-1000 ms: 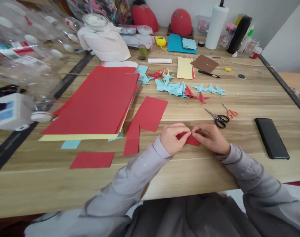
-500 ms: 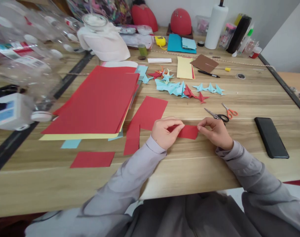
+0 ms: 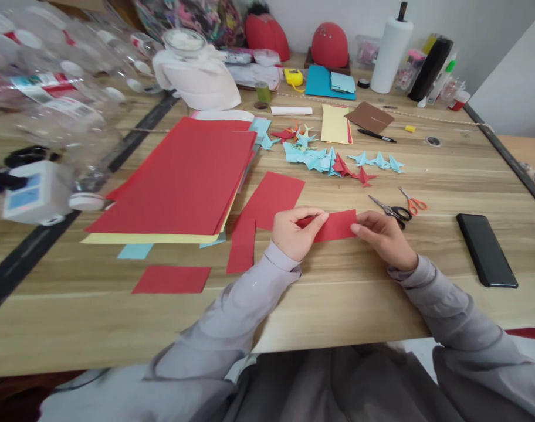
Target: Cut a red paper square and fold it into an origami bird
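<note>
A small piece of red paper (image 3: 337,225) is held up over the table between my two hands. My left hand (image 3: 296,231) pinches its left part between thumb and fingers. At the paper's right edge, my right hand (image 3: 384,234) grips with thumb and fingertips. Behind the left hand lies a larger red sheet (image 3: 274,196), partly over or against a red strip (image 3: 241,246). Another red rectangle (image 3: 171,279) rests nearer the table's front edge. Scissors with black handles (image 3: 395,212) and small orange-handled scissors (image 3: 412,202) lie just beyond my right hand.
A stack of large red sheets (image 3: 179,181) covers the left middle. Folded blue paper cranes (image 3: 314,158) and red ones lie behind my hands. A black phone (image 3: 486,249) is at right. Plastic bottles (image 3: 87,152) crowd the left; a white roll (image 3: 391,55) stands at the back.
The red paper has turned, its right edge now standing higher and more of its face showing. My right fingers sit lower on that edge. The whole view has shifted slightly.
</note>
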